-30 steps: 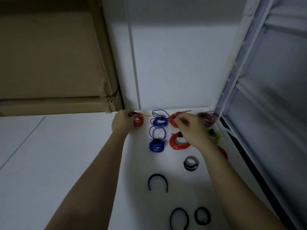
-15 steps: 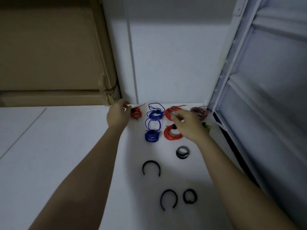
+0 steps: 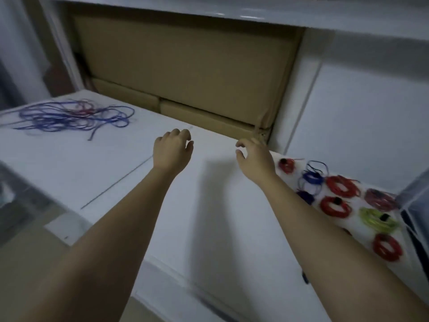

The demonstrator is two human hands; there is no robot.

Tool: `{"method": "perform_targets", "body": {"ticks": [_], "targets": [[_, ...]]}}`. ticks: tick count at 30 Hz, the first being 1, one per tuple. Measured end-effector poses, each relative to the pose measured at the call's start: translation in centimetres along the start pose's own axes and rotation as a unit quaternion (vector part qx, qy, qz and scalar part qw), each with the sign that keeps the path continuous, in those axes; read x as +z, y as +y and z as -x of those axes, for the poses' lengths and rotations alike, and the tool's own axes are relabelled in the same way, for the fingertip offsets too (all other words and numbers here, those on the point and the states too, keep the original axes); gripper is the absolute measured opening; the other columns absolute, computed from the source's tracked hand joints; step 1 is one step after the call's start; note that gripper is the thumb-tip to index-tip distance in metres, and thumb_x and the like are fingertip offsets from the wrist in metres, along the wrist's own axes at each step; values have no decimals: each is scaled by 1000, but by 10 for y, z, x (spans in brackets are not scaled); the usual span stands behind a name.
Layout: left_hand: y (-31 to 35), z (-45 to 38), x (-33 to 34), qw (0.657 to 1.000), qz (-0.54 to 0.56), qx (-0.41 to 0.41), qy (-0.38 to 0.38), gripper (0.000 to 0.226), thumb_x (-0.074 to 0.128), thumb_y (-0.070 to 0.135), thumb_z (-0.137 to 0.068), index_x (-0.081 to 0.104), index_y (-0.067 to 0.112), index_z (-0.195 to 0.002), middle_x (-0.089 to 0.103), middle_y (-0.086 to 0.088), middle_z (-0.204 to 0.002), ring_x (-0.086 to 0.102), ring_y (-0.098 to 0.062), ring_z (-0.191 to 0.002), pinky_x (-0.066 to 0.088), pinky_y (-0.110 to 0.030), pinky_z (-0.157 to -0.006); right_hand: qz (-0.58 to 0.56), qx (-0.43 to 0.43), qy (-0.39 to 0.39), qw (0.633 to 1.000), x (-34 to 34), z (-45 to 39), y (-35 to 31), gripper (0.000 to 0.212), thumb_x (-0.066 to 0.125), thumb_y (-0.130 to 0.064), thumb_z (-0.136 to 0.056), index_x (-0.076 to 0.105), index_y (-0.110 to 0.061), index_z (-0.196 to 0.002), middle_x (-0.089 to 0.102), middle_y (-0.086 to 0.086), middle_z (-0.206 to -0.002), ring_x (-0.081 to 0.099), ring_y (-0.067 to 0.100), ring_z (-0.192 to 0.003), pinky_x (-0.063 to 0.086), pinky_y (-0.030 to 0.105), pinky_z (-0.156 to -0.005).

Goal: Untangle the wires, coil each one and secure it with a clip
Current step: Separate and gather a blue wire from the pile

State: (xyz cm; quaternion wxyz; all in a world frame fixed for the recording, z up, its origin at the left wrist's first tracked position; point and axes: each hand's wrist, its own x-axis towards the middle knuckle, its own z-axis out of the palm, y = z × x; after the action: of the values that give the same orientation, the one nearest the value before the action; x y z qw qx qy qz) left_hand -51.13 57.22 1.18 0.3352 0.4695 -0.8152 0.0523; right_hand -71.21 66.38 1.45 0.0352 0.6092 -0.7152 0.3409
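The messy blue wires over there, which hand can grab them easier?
Probably the left hand. It is empty and sits nearer the tangled wires at the far left of the table. The right hand, also empty, is beside the finished coils.

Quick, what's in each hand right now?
Left hand: open, holding nothing.
Right hand: open, holding nothing.

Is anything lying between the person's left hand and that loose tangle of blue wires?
Nothing: the head view shows bare white tabletop between the left hand and the tangle of blue wires.
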Motion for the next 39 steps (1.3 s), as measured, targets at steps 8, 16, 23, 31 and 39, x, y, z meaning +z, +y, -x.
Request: {"method": "perform_targets", "body": {"ticks": [8,16,23,31,39], "targets": [[-195,10,-91,987,-79,-137,-12,28,49,28,-96,56,14,-119,62,-9,-115,59,-31,-102,44,-36,-78,25,-139,-80,987,117,-69,-181,22,49,-23,-96,57,-14,-115,55,7,-120,46,26,-114,42,34,-81],[-374,-3,-148,976,-99,-188,-38,29,49,29,-97,53,13,-120,60,-12,-119,58,-34,-103,47,-39,-77,32,-148,-85,985,233,-135,-326,25,51,-19,-94,58,-14,-117,55,9,-121,45,30,-115,42,37,-86],[-499,-42,-143,970,-72,-225,-55,29,49,30,-96,52,17,-122,61,-8,-119,59,-32,-104,51,-40,-81,-6,-146,-104,984,318,-190,-396,24,55,-18,-91,62,-13,-113,57,10,-118,50,31,-113,45,37,-88],[-600,-123,-103,979,-53,-187,-55,30,49,29,-97,52,16,-123,63,-7,-115,60,-29,-99,50,-37,-73,3,-109,-103,989,422,-289,-432,23,56,-26,-94,62,-15,-112,54,10,-117,49,28,-110,46,37,-82],[-664,-203,-54,980,50,-135,-135,29,51,32,-97,54,19,-123,64,-1,-113,62,-22,-94,52,-34,-73,-51,-28,-220,974,496,-347,-435,18,63,-17,-90,71,-11,-105,65,7,-111,62,22,-100,45,23,-85]]}}
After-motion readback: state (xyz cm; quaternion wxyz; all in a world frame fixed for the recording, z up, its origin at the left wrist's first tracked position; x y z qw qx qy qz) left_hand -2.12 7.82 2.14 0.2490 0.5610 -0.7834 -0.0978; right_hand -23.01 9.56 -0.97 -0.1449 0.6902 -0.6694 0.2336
